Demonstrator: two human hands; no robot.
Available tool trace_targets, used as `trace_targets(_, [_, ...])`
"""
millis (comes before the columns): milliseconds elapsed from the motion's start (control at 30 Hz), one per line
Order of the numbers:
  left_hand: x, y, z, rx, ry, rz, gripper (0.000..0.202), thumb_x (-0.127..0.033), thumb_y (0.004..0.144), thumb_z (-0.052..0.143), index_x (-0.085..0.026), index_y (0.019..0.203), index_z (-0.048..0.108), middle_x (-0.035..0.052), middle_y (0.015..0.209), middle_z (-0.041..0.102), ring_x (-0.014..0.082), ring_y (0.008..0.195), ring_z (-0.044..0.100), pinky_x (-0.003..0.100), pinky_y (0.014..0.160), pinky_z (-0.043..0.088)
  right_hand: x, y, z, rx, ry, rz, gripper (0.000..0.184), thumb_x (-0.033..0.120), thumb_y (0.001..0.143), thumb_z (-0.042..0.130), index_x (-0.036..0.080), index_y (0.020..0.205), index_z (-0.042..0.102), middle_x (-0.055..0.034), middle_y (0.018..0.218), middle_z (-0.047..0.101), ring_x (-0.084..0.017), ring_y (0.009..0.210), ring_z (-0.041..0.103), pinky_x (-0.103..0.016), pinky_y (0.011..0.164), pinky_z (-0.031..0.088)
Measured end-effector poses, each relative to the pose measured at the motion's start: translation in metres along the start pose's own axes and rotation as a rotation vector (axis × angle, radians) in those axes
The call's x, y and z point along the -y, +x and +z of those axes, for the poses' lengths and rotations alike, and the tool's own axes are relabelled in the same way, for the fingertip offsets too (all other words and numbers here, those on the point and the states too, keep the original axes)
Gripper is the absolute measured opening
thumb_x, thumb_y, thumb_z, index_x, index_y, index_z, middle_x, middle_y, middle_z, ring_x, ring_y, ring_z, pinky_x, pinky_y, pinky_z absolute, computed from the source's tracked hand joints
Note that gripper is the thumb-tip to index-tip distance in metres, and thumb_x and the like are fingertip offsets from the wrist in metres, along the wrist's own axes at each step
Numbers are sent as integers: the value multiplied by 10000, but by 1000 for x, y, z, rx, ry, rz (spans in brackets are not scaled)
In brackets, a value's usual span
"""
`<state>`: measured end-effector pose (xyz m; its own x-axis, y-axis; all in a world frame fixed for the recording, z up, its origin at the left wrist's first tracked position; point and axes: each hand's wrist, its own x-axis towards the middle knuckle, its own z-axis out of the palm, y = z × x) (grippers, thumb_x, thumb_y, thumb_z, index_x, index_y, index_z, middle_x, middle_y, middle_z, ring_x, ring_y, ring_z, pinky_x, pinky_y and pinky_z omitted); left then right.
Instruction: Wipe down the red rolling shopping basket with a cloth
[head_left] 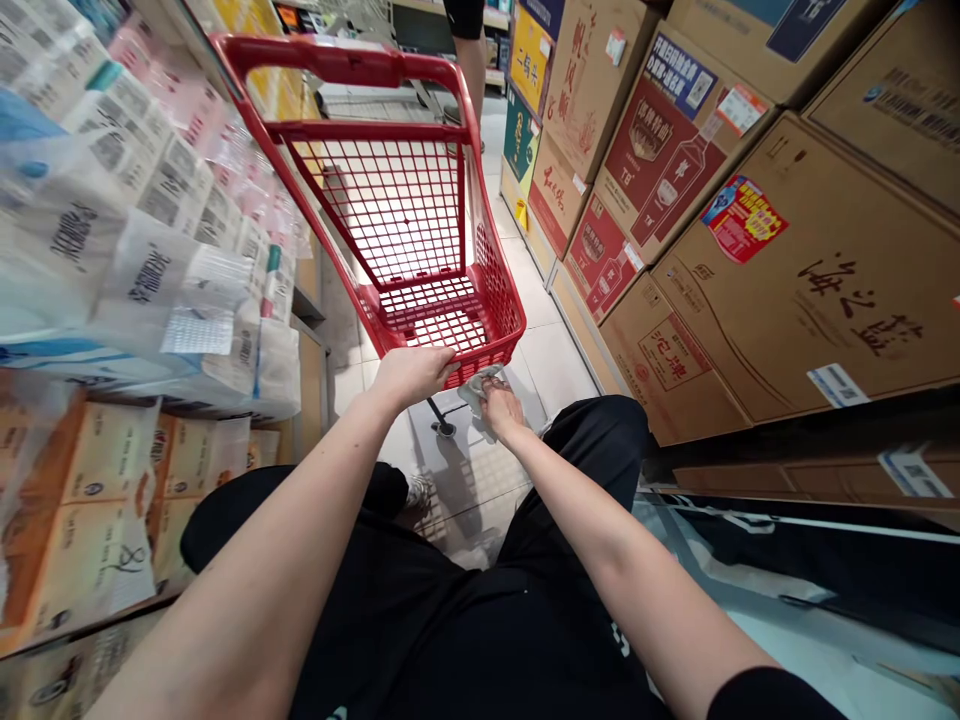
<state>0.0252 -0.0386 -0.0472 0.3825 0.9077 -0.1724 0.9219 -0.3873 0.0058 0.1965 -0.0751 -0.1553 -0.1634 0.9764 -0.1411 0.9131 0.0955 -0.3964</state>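
- "海之蓝": large brown cardboard box (810,325), right of the right hand (501,408)
- "郎牌特曲" and "T6": brown cardboard box with a maroon printed panel (656,150), ahead and right of that hand
- "帆风顺", in red: tall brown cardboard box (577,85), farther ahead
- "二锅头": yellow cardboard box (531,62), farthest ahead of it
- Print on the white plastic-wrapped packages (146,265), left of the left hand (418,376): too blurred

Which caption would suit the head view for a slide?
Beside stacked cartons, left hand on a red wheeled basket, right hand holding a pale cloth near it.
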Motion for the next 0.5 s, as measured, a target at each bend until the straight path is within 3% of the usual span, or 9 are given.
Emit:
trace_targets(267, [-3,-3,-1,9,-1,-35,396,-503,888,271,-247,906,573,49,934,692,212,797,632,269,583,370,-12,-7,1,-38,91,-30,273,270,869,497,244,1119,602,-32,1118,648,-184,1062,566,-256,873,436])
trace_targets(367, [-4,-3,0,-3,1,-38,389,-499,885,275,-248,896,572,47,927,691,210,788,631,266,578,363,-17,-15,8,-28,156,77,247,254,866,482,221,1066,622,-46,1032,677,-178,953,616,-243,803,452])
trace_targets(500, [-3,-1,1,15,-1,-45,404,-514,884,270,-248,903,573,47,931,694,211,810,634,263,587,370,-23,-14,9,-209,268,213,290,246,890,409,187,1098,601,-62,999,675,-169,905,619,-237,793,444])
